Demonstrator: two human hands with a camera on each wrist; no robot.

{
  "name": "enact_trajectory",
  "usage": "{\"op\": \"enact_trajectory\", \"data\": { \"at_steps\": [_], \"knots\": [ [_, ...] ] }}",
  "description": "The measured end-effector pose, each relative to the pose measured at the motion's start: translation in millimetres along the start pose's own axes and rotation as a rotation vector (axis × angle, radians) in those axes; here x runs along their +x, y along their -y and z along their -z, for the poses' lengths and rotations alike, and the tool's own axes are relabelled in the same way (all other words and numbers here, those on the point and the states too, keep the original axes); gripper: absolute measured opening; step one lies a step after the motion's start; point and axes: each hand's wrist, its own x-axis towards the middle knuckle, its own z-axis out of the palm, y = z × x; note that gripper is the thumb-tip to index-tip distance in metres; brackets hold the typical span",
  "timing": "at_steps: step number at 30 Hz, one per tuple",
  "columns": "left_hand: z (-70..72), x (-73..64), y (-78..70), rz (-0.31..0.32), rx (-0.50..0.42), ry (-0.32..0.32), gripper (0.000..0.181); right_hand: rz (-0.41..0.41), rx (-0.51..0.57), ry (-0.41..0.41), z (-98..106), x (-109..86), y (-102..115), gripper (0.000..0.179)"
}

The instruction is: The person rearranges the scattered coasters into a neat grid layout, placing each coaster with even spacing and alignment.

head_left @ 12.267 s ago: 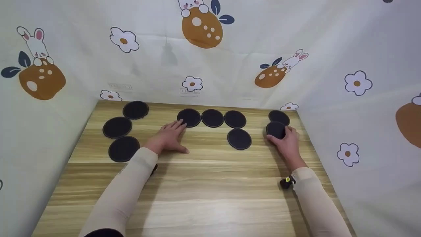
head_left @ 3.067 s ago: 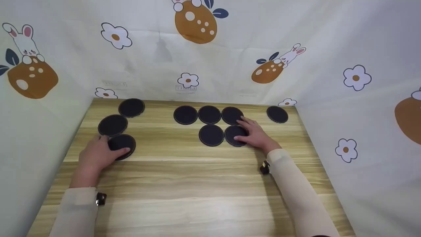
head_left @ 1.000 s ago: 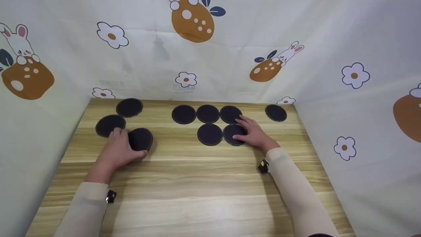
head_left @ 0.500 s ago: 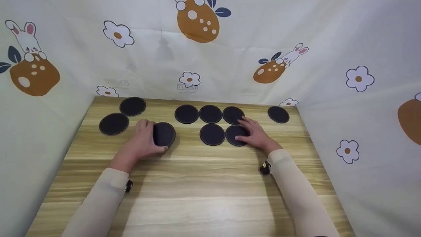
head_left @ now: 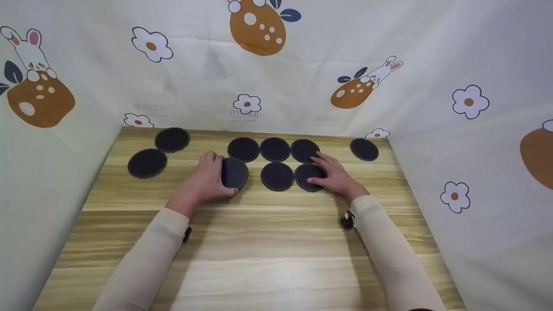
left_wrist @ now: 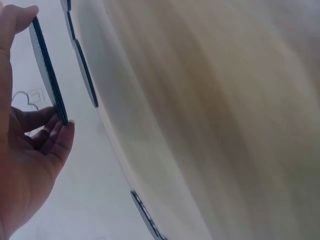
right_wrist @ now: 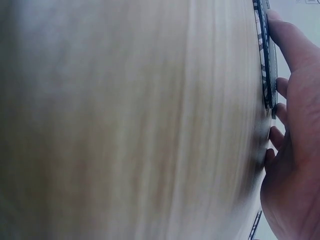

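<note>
My left hand (head_left: 207,179) pinches a round black coaster (head_left: 234,173) between thumb and fingertips. In the left wrist view that coaster (left_wrist: 47,70) is up off the tabletop, seen edge-on. In the head view it hangs left of another black coaster (head_left: 277,176), just in front of the row's left coaster (head_left: 243,149). My right hand (head_left: 335,175) rests on the front right coaster (head_left: 309,177), thumb on its top; its fingertips reach the coaster behind (head_left: 305,150). In the right wrist view, the right hand's thumb (right_wrist: 285,35) lies along the coaster's edge.
Two coasters touch at the back left, a nearer one (head_left: 147,163) and a farther one (head_left: 172,139). A single coaster (head_left: 364,149) lies at the back right. Another (head_left: 275,149) sits mid-row. Patterned cloth (head_left: 207,82) walls in the wooden tabletop (head_left: 268,242).
My left hand has lifted a coaster from the left group and carried it right. Earlier, one coaster came from the right to the middle group's front row. My right hand has stayed put lately.
</note>
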Motion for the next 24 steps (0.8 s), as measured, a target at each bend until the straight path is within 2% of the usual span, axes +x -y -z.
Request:
{"op": "enact_trajectory", "data": {
  "at_steps": [9,17,24],
  "knots": [
    [-2.6,13.8,-14.6,-0.015,0.023,0.007,0.119,-0.004,-0.007,-0.003,0,0.1,2,0.091],
    [-8.2,21.6,-18.5,-0.02,0.049,0.016,0.123,-0.012,-0.008,0.0,1,-0.8,1,0.091],
    [-9.7,24.8,-21.8,-0.01,0.036,0.01,0.121,-0.022,-0.002,0.019,2,-2.1,1,0.089]
  ]
}}
